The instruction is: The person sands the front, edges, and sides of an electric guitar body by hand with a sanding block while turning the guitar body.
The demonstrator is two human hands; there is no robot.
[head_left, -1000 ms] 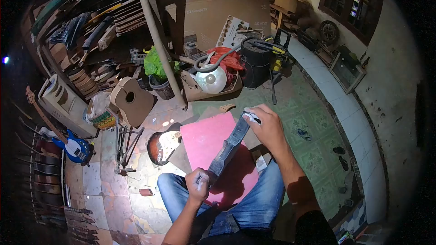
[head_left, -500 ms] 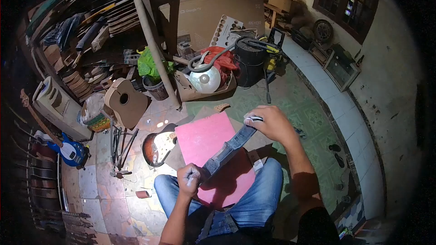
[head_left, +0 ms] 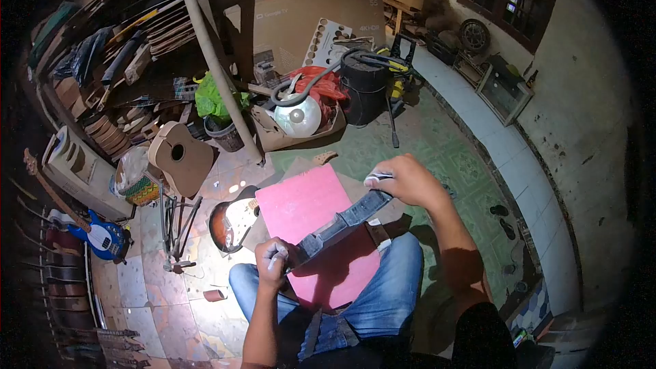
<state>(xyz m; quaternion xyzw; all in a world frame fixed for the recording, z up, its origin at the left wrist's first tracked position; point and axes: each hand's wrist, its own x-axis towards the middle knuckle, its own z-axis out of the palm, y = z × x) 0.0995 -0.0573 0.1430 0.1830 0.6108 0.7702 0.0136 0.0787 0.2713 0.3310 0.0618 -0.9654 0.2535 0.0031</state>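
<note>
Stretched between my two hands is a long, dark grey, dusty bar with a stepped middle part; its exact kind I cannot make out. My left hand is closed round its lower left end, with pale dust on the fingers. At the upper right end my right hand grips it, thumb and fingers closed, and a small black-and-white edge shows by the thumb. Beneath the bar a pink board lies between my jeans-clad legs. A sunburst guitar body with a white pickguard lies left of the board.
Metal stands or tools and a brown-red roll are on the tiled floor at left. An acoustic guitar body, a blue guitar and a black bucket stand farther out. Sandals lie at right.
The bar has tilted to a flatter slant and shows more of its side. My left hand has shifted slightly left and up. The whole view has also swung a little.
</note>
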